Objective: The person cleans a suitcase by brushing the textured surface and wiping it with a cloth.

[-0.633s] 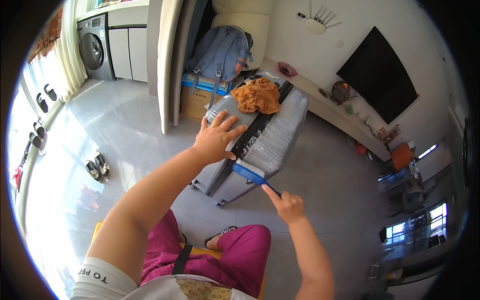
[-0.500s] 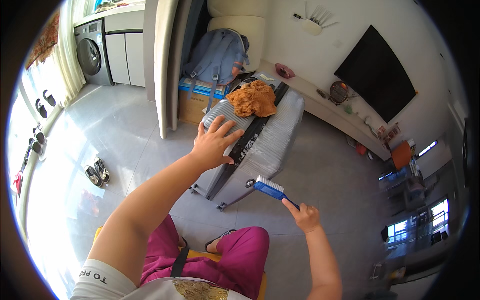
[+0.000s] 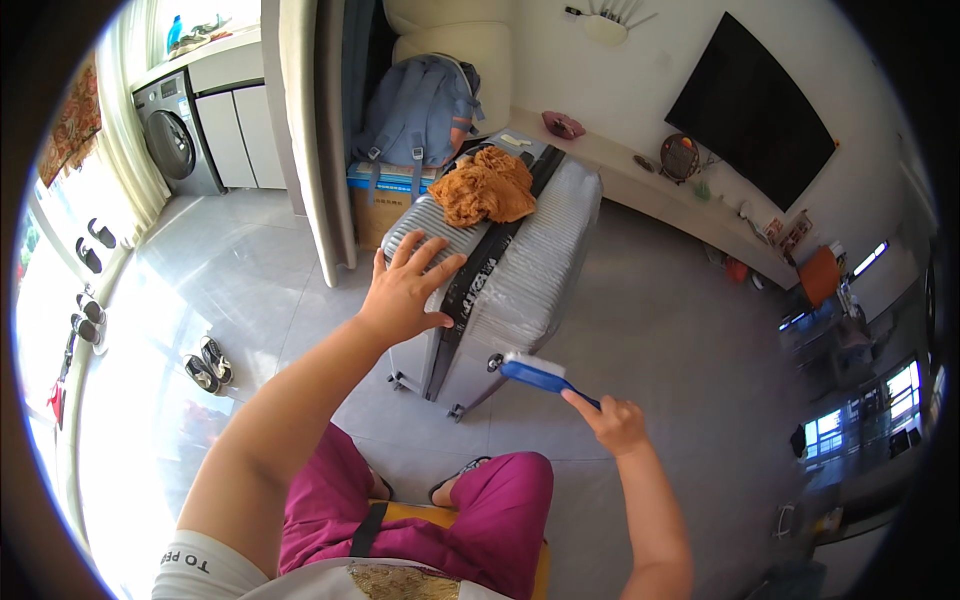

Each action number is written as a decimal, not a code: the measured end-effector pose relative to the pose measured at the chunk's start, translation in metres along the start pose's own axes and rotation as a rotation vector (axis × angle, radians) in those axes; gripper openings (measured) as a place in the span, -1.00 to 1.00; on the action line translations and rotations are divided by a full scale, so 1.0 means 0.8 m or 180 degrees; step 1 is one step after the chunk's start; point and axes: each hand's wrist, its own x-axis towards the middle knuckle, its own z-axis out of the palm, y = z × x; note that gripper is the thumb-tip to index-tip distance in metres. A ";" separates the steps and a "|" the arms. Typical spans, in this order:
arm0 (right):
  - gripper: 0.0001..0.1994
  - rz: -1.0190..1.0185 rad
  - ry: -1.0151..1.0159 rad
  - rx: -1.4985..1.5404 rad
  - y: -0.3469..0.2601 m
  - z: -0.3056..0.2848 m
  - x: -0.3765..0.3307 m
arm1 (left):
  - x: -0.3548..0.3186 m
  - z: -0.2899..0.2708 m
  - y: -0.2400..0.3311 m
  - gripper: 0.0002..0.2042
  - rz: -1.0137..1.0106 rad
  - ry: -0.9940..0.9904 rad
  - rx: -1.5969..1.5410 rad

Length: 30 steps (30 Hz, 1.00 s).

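Note:
A large silver-grey suitcase [image 3: 545, 270] with ribbed sides stands on the floor in front of me. Along its middle runs a black band [image 3: 462, 292] with white, foam-like streaks. My left hand [image 3: 400, 292] rests with spread fingers on the suitcase's left half, its thumb by the band. In my right hand [image 3: 615, 424] is a blue scrub brush [image 3: 537, 375], gripped by the handle with the index finger stretched along it. The white bristles face the suitcase's near right corner; whether they touch it I cannot tell. A crumpled orange-brown cloth [image 3: 485, 188] lies on top, beyond my left hand.
Behind the suitcase, a blue-grey backpack [image 3: 420, 110] sits on boxes [image 3: 383, 218]. A long low shelf [image 3: 640, 190] runs along the wall under a dark television [image 3: 750, 110]. Black-and-white shoes [image 3: 208, 365] stand on the floor at left. A washing machine [image 3: 172, 140] is farther back.
My view has shifted slightly, so the suitcase appears a little farther left. The brush has tilted and its bristles are now closer to the suitcase's near corner. My left hand stays on the suitcase.

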 end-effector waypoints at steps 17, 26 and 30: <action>-0.34 0.0488 0.0330 0.0310 -0.050 -0.022 0.102 | 0.001 0.000 0.007 -0.11 -0.0058 -0.0034 0.0101; -0.46 0.0773 0.0082 0.0678 -0.030 -0.038 0.052 | -0.001 -0.003 0.007 -0.11 -0.0101 -0.0030 0.0038; -0.51 0.0953 -0.0304 0.0856 -0.078 -0.068 0.138 | 0.000 -0.003 0.013 -0.11 -0.0157 -0.0056 0.0018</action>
